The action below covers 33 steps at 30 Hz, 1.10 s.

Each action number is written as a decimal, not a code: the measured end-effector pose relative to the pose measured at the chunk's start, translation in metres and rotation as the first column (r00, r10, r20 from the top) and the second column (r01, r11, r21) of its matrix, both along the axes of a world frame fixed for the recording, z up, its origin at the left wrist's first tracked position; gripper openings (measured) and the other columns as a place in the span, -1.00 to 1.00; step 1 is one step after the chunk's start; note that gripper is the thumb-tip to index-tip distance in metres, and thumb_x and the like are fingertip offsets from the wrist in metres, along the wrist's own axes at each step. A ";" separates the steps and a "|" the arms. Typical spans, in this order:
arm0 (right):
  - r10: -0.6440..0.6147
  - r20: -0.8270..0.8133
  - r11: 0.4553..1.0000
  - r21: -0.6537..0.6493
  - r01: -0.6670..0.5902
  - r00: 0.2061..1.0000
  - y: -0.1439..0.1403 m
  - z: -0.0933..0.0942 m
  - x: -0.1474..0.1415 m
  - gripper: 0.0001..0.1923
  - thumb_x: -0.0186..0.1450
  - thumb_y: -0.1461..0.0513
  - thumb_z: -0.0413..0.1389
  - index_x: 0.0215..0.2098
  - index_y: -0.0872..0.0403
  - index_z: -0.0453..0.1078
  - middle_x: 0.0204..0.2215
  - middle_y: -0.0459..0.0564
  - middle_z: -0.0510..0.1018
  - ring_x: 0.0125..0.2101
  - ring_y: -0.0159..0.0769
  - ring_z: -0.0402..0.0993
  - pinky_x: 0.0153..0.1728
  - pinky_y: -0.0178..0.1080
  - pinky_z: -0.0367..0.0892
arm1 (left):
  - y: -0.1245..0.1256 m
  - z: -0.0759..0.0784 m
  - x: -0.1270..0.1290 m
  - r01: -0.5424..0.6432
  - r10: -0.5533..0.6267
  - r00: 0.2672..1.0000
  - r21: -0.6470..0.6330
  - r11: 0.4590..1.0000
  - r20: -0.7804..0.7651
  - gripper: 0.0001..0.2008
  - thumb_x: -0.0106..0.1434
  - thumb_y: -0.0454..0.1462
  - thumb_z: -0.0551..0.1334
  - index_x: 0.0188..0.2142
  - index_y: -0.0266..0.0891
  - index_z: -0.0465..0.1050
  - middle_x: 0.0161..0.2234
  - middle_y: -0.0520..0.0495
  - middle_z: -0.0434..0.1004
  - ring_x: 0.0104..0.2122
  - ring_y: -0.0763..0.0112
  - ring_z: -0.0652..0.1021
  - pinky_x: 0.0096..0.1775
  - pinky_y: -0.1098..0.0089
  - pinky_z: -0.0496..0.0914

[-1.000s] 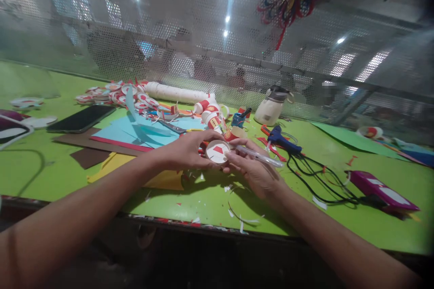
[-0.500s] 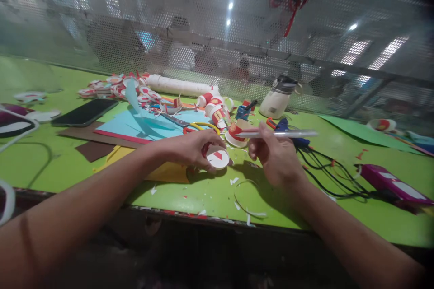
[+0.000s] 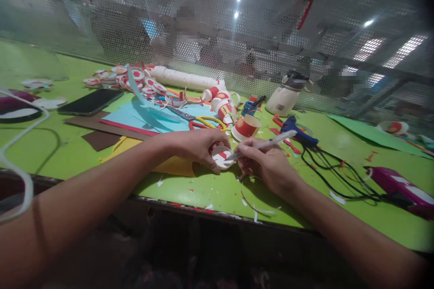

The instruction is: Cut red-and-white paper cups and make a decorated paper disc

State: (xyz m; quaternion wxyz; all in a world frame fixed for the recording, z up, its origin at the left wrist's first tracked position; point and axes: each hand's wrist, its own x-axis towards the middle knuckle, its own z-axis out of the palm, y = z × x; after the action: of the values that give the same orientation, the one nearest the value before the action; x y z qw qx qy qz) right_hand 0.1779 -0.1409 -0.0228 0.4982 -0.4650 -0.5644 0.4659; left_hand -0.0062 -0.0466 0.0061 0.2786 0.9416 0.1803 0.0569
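My left hand (image 3: 195, 145) grips a small white paper cup (image 3: 220, 156) with a red patch on its base, held low over the green table (image 3: 217, 189). My right hand (image 3: 262, 162) holds a clear pen-like stick (image 3: 267, 144) in a writing grip. The stick's tip rests on the cup's base. Paper scraps lie on the table under both hands.
Yellow scissors (image 3: 207, 122), an upside-down red paper cup (image 3: 246, 127), blue and brown paper sheets (image 3: 142, 119) and a phone (image 3: 91, 101) lie behind my hands. A blue glue gun (image 3: 298, 128) with black cord, a white jug (image 3: 286, 95) and a purple object (image 3: 400, 187) are to the right.
My right hand lifted the stick, turned it, and brought its tip down onto the cup. My left hand kept hold of the cup.
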 end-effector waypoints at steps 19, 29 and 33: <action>-0.071 0.059 0.997 0.015 0.070 0.996 -0.001 -0.002 -0.001 -0.87 0.17 0.22 0.14 -0.50 0.09 0.35 -0.72 -0.15 0.43 -0.72 -0.46 0.27 -0.71 -0.39 0.12 | -0.002 0.001 0.000 -0.029 0.030 0.999 0.016 0.999 -0.039 -0.46 -0.05 -0.08 0.35 -0.09 -0.24 0.34 -0.27 -0.01 0.40 -0.29 0.35 0.40 -0.31 0.42 0.25; -0.073 0.087 0.997 0.007 0.073 0.993 -0.001 -0.002 -0.004 -0.90 0.16 0.23 0.13 -0.50 0.09 0.36 -0.71 -0.14 0.44 -0.72 -0.46 0.26 -0.69 -0.37 0.16 | -0.002 0.002 0.000 -0.043 0.042 0.997 -0.022 0.999 -0.060 -0.48 -0.05 -0.11 0.36 -0.11 -0.23 0.33 -0.28 -0.02 0.40 -0.29 0.34 0.40 -0.30 0.41 0.26; -0.094 0.093 0.995 -0.009 0.095 0.991 -0.002 0.001 -0.006 -0.90 0.14 0.23 0.14 -0.50 0.09 0.36 -0.70 -0.14 0.45 -0.72 -0.45 0.31 -0.70 -0.37 0.16 | -0.002 0.001 0.000 -0.040 0.038 0.998 -0.035 0.999 -0.052 -0.47 -0.07 -0.10 0.36 -0.12 -0.22 0.32 -0.28 0.00 0.38 -0.28 0.35 0.39 -0.31 0.43 0.25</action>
State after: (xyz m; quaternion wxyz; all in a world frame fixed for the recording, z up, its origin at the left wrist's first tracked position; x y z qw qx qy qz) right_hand 0.1723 -0.1430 -0.0221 0.4898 -0.5156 -0.5610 0.4237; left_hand -0.0058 -0.0489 0.0072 0.2895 0.9339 0.2067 0.0351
